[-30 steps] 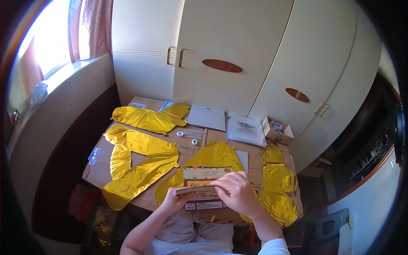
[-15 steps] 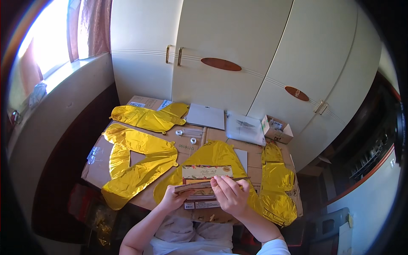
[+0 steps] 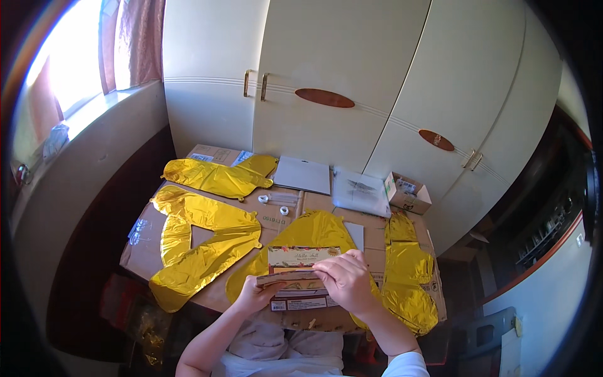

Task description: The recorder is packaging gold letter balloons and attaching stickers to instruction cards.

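Observation:
My left hand (image 3: 254,296) grips the left end of a thin stack of printed cards (image 3: 290,277), seen nearly edge-on. At the stack's right end my right hand (image 3: 349,284) is closed, thumb and fingers pinched on its edge. Below them lies a printed cardboard package (image 3: 295,255) with a leafy border, partly hidden by the stack and my hands. It rests over a flat gold foil balloon (image 3: 317,227). More uninflated foil balloons are spread around: one at left (image 3: 221,211), one at the back (image 3: 210,176), and one at right (image 3: 407,270).
Two small white tape rolls (image 3: 284,210) sit behind the middle balloon. A grey flat panel (image 3: 304,174), a clear plastic packet (image 3: 361,193) and an open small box (image 3: 409,200) line the back. Cardboard (image 3: 270,231) covers the table, which stands before cream cabinets (image 3: 339,50).
My right hand's fingers have drawn together, lowering onto the stack's right end; the long edge that stuck out past them no longer shows. My left hand keeps its grip.

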`<state>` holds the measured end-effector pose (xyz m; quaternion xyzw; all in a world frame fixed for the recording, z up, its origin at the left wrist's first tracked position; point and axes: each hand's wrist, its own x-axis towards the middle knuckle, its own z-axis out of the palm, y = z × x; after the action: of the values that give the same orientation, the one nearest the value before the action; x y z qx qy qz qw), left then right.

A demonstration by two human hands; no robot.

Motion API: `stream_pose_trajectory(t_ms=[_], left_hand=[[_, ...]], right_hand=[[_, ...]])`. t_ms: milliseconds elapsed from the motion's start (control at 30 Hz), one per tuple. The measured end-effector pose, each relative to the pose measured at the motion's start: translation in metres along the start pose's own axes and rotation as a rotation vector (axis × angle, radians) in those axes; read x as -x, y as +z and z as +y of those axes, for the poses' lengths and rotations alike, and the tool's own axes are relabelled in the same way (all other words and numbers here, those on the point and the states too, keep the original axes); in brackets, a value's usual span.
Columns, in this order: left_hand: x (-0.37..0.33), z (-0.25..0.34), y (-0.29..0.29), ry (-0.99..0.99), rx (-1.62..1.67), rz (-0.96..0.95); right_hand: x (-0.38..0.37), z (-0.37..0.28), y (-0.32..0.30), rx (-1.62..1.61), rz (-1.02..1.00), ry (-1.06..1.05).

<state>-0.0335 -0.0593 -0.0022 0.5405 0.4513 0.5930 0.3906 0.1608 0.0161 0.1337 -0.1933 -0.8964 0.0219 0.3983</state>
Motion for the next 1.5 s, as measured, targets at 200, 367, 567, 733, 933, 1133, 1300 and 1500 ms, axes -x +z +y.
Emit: stream_pose_trajectory(t_ms=[200,367,567,733,933,1133,1300,1500], left_hand=[[0.002,-0.001,-0.001,-0.010,-0.026,-0.004],[0.005,-0.002,-0.001,-0.011,-0.004,-0.002],[0.004,0.007,0.005,0.020,0.014,0.031],[0.001,-0.001,0.002,0.031,0.015,0.010],[0.001,0.001,0.001,0.008,0.007,0.021],[0.000,0.000,0.003,0.039,-0.013,0.051],[0.000,0.005,0.003,0.021,0.008,0.037],[0.000,0.002,0.002,0.046,-0.028,0.040]], right_hand=[[-0.020,0.004,-0.015,-0.215,-0.269,0.153],[-0.037,0.008,-0.022,-0.411,-0.569,0.385],[-0.038,0.019,-0.018,-0.519,-0.685,0.471],[-0.031,0.016,-0.011,-0.392,-0.456,0.274],[-0.028,-0.008,-0.014,-0.062,-0.190,-0.043],[-0.007,-0.014,0.003,0.106,0.014,-0.026],[-0.004,-0.015,0.011,0.068,0.182,0.064],[0.007,-0.003,0.001,-0.437,0.393,0.329]])
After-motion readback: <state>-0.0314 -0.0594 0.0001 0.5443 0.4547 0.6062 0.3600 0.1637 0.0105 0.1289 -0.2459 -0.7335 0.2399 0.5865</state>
